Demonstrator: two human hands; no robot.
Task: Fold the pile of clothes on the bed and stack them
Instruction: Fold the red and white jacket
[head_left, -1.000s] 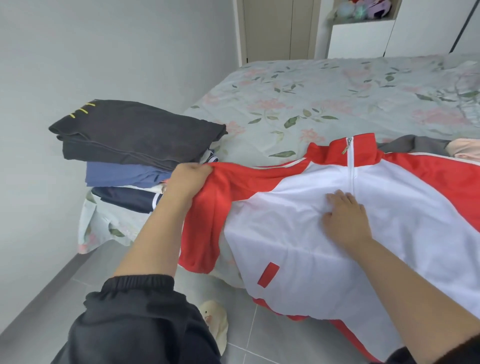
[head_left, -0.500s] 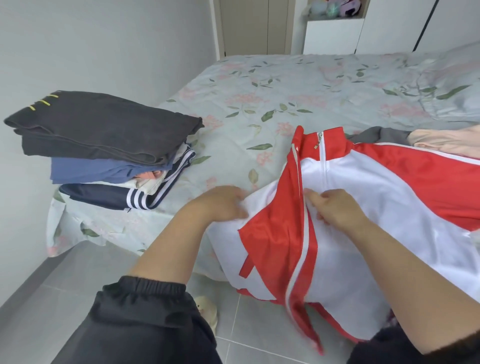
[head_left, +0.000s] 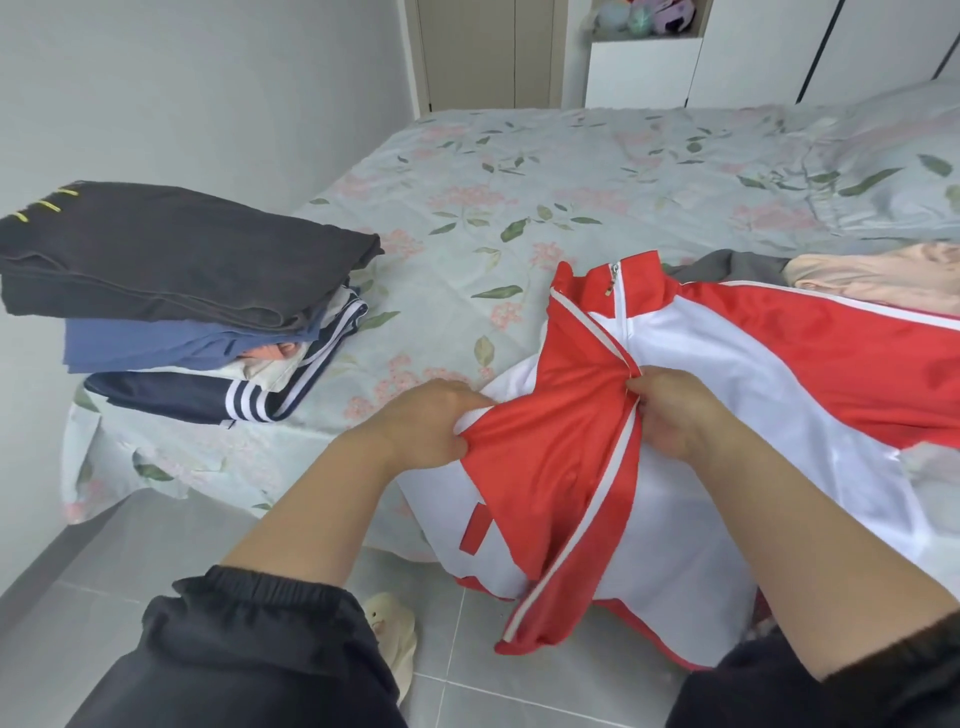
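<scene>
The red sleeve (head_left: 550, 457), outstretched a second ago, now lies folded across the track jacket (head_left: 779, 415) at the near edge of the bed (head_left: 571, 171). The left hand (head_left: 426, 421) and right hand (head_left: 675, 415) both grip it, so the first fold is likely made.

Open stretch of bed sheet (head_left: 524, 176) between folded stack (head_left: 176, 270) on the left and red-and-white jacket (head_left: 769, 395) on the right

Red-and-white jacket (head_left: 779, 395) lies front-up over the bed (head_left: 571, 171) edge, red sleeve folded across its chest; folded stack (head_left: 171, 291) sits at the corner
</scene>
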